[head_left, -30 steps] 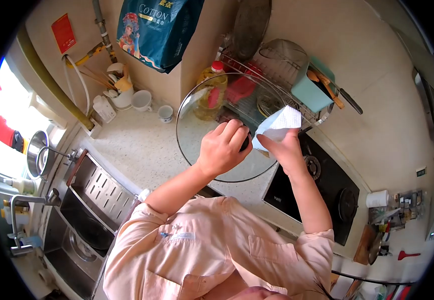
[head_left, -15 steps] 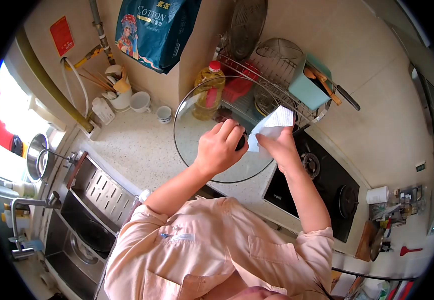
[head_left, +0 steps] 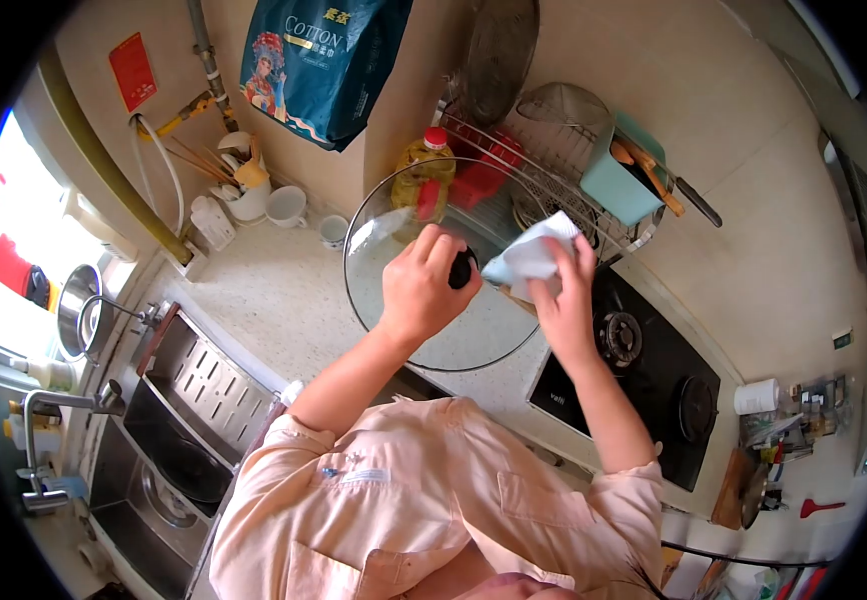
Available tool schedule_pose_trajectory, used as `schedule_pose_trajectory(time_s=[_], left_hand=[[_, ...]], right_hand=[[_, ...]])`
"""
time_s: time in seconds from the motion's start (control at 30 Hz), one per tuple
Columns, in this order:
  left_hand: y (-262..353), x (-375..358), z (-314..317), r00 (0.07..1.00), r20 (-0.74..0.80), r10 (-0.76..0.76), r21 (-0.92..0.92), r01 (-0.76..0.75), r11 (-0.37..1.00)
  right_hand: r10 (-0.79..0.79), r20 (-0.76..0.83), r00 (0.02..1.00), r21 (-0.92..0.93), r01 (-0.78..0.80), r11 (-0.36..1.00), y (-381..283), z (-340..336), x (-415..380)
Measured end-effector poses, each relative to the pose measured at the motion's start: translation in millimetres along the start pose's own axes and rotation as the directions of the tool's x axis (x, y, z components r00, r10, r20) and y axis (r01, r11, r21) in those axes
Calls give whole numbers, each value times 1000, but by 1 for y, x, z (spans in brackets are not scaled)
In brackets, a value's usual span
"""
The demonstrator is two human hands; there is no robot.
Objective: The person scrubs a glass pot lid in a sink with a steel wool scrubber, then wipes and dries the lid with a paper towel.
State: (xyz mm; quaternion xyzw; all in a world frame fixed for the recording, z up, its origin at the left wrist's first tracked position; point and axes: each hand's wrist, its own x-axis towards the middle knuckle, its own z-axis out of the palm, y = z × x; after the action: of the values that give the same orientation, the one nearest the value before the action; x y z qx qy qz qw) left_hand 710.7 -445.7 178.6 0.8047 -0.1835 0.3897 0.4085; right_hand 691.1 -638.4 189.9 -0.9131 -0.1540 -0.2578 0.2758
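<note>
My left hand [head_left: 419,285] is closed round the black knob of a large round glass lid [head_left: 374,262], held up over the counter. Through the clear glass, parts of the oil bottle and dish rack show. To the right of the knob, my right hand [head_left: 566,305] grips a crumpled white cloth [head_left: 531,256] between thumb and fingers. The cloth overlaps the right part of the lid in this view.
Behind the lid stand an oil bottle [head_left: 421,165] and a wire dish rack [head_left: 559,140] bearing a light green container [head_left: 622,190]. A black gas stove [head_left: 609,385] is at right, a sink [head_left: 119,465] at left. Cups [head_left: 286,206] line the back wall under a hanging blue bag [head_left: 324,70].
My left hand has shifted slightly left on the knob. The cloth has become more bunched, with my right hand's fingers now pressed over its top.
</note>
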Motion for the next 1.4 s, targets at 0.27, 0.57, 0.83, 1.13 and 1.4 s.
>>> schedule_pose_trajectory(time_s=[0.27, 0.57, 0.83, 1.13, 1.4], left_hand=[[0, 6, -2, 995, -7, -104, -16, 104, 994], [0, 11, -14, 994, -25, 104, -57, -106, 993], [3, 4, -13, 993, 19, 114, -94, -112, 989], [-7, -2, -10, 982, 134, 133, -112, -118, 987], [-7, 5, -11, 921, 130, 366, -158, -346, 925]], right_hand=[[-355, 226, 907, -22, 369, 929, -31, 6, -7], [-454, 224, 862, 4, 466, 885, -26, -16, 15], [-456, 340, 822, -90, 511, 855, -31, -24, 16], [-444, 481, 756, 2, 505, 863, -22, -31, 15], [-479, 342, 809, -101, 538, 837, -16, -30, 41]])
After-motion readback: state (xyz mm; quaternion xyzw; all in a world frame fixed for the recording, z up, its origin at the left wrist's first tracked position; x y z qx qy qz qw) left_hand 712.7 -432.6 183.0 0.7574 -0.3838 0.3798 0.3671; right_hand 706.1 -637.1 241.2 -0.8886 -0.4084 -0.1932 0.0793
